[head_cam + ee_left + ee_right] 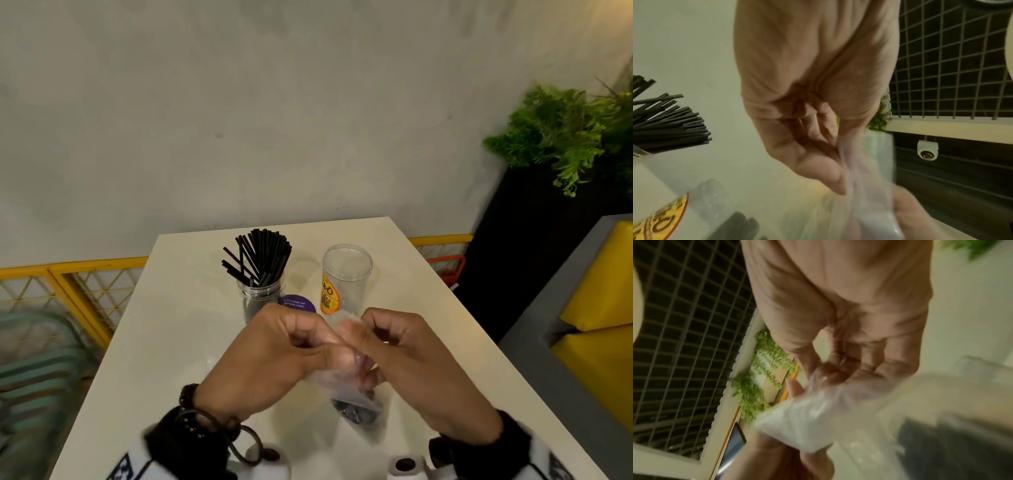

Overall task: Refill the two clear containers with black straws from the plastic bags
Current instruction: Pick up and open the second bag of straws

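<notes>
Thin clear plastic bag (346,373) of black straws hangs between both hands above the white table (178,329), left hand (274,356) and right hand (404,363) each pinching its upper film. It looks light, limp and slippery, so taking hold near the mouth seems best. Behind stand the straw-filled clear jar (262,294) and the empty yellow-labelled clear container (346,277).

My head view is dim and warm-toned, soft throughout. The white surface (178,342) carries faint glare and pale shadows. Lines bow toward the frame edges. Both wrist views smear badly: the plastic bag (797,423) blurs to a milky patch, and each hand is out of focus.
</notes>
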Demonstrator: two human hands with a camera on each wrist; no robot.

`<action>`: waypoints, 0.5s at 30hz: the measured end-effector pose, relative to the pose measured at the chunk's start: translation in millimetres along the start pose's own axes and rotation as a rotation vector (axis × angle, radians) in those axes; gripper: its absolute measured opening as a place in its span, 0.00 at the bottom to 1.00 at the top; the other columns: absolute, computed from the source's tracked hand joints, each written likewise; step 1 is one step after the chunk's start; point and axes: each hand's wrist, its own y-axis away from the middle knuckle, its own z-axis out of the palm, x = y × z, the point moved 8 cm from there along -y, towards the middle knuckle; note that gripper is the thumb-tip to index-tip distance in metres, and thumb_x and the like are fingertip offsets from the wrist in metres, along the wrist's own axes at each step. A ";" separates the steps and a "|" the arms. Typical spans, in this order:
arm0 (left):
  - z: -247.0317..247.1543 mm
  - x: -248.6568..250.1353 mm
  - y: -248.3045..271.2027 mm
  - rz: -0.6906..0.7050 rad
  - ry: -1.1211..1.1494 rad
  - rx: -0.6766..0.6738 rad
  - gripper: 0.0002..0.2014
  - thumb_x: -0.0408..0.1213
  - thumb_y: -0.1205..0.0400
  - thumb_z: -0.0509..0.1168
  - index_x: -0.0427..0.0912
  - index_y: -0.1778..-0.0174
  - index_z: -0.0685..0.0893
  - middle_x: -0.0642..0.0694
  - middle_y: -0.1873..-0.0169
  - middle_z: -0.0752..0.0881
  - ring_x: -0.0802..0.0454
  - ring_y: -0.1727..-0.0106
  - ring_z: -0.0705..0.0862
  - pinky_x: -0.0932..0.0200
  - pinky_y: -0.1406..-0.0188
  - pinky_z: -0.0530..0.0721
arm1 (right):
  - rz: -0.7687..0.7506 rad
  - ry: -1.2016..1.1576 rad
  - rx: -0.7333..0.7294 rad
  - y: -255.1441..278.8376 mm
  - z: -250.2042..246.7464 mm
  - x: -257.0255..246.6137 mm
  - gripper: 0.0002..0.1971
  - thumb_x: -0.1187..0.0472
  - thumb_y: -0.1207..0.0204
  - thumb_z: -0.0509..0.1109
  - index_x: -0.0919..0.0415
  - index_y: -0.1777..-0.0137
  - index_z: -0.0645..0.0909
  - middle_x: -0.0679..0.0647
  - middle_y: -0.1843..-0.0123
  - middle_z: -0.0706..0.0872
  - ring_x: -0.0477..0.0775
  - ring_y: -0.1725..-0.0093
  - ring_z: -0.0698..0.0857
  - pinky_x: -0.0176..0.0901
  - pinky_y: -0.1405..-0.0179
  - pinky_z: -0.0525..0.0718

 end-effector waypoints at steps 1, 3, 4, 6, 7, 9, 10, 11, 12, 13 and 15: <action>-9.5 1.2 0.2 -0.010 -0.020 0.052 0.08 0.35 0.30 0.82 0.37 0.69 0.91 0.37 0.73 0.90 0.54 0.70 0.86 0.63 0.69 0.85 | 0.007 0.031 0.018 -0.1 -9.2 -1.0 0.21 0.53 0.28 0.76 0.73 0.66 0.78 0.54 0.76 0.83 0.48 0.77 0.84 0.43 0.72 0.82; -34.2 8.8 1.8 0.022 -0.186 0.233 0.10 0.36 0.28 0.82 0.37 0.70 0.89 0.38 0.75 0.87 0.54 0.74 0.85 0.62 0.73 0.85 | -0.058 0.207 0.121 0.1 -34.8 -10.5 0.14 0.65 0.26 0.77 0.63 0.70 0.78 0.54 0.77 0.83 0.52 0.76 0.83 0.44 0.73 0.83; -40.6 19.5 3.8 0.073 -0.300 0.309 0.10 0.36 0.27 0.81 0.39 0.71 0.88 0.42 0.77 0.87 0.54 0.75 0.86 0.62 0.72 0.85 | -0.114 0.321 0.158 1.6 -42.9 -19.9 0.13 0.67 0.28 0.76 0.59 0.70 0.76 0.54 0.76 0.82 0.57 0.75 0.83 0.47 0.72 0.85; -37.7 40.9 7.1 0.164 -0.427 0.377 0.11 0.34 0.26 0.79 0.43 0.72 0.86 0.48 0.79 0.86 0.51 0.76 0.87 0.61 0.72 0.85 | -0.213 0.466 0.159 5.4 -42.6 -38.3 0.11 0.66 0.29 0.73 0.53 0.66 0.75 0.57 0.72 0.82 0.63 0.70 0.82 0.59 0.65 0.88; -32.3 48.6 7.4 0.195 -0.433 0.373 0.11 0.34 0.26 0.78 0.43 0.71 0.84 0.48 0.80 0.85 0.48 0.76 0.86 0.60 0.73 0.83 | -0.242 0.480 0.136 7.4 -38.2 -45.6 0.10 0.65 0.29 0.72 0.52 0.63 0.76 0.57 0.70 0.82 0.63 0.68 0.82 0.62 0.63 0.87; -24.9 57.2 7.5 0.215 -0.479 0.359 0.11 0.32 0.26 0.77 0.43 0.71 0.83 0.48 0.79 0.84 0.50 0.78 0.83 0.60 0.75 0.81 | -0.237 0.493 0.073 9.5 -30.7 -54.3 0.10 0.65 0.30 0.72 0.49 0.59 0.76 0.55 0.69 0.82 0.62 0.67 0.83 0.62 0.63 0.86; -26.5 60.9 7.2 0.215 -0.541 0.374 0.11 0.32 0.27 0.77 0.44 0.71 0.82 0.50 0.78 0.85 0.53 0.78 0.82 0.65 0.75 0.79 | -0.220 0.506 0.063 8.8 -32.7 -56.8 0.11 0.65 0.32 0.72 0.48 0.58 0.76 0.53 0.69 0.82 0.62 0.67 0.83 0.61 0.64 0.85; -30.8 63.4 6.7 0.206 -0.604 0.392 0.11 0.33 0.28 0.76 0.45 0.72 0.82 0.53 0.78 0.86 0.56 0.78 0.82 0.70 0.77 0.77 | -0.207 0.503 0.084 7.3 -40.0 -58.2 0.11 0.64 0.34 0.73 0.48 0.57 0.77 0.51 0.67 0.83 0.61 0.67 0.84 0.59 0.64 0.85; -34.9 66.6 5.3 0.186 -0.645 0.400 0.10 0.34 0.28 0.76 0.46 0.72 0.83 0.56 0.77 0.87 0.58 0.78 0.83 0.72 0.75 0.77 | -0.220 0.482 0.124 7.6 -48.7 -63.1 0.12 0.63 0.36 0.74 0.48 0.57 0.77 0.50 0.64 0.84 0.57 0.67 0.84 0.57 0.65 0.85; -37.3 68.4 3.2 0.165 -0.656 0.394 0.11 0.34 0.27 0.76 0.46 0.72 0.83 0.56 0.76 0.88 0.60 0.78 0.85 0.73 0.75 0.77 | -0.267 0.479 0.164 10.2 -54.2 -70.7 0.12 0.60 0.36 0.76 0.47 0.57 0.77 0.48 0.61 0.84 0.51 0.66 0.85 0.53 0.65 0.86; -36.8 67.8 -1.9 0.131 -0.609 0.356 0.11 0.34 0.24 0.75 0.45 0.70 0.83 0.53 0.72 0.89 0.60 0.78 0.89 0.72 0.76 0.80 | -0.424 0.559 0.174 21.6 -48.7 -87.0 0.11 0.55 0.32 0.76 0.42 0.54 0.77 0.43 0.52 0.82 0.47 0.51 0.86 0.41 0.57 0.86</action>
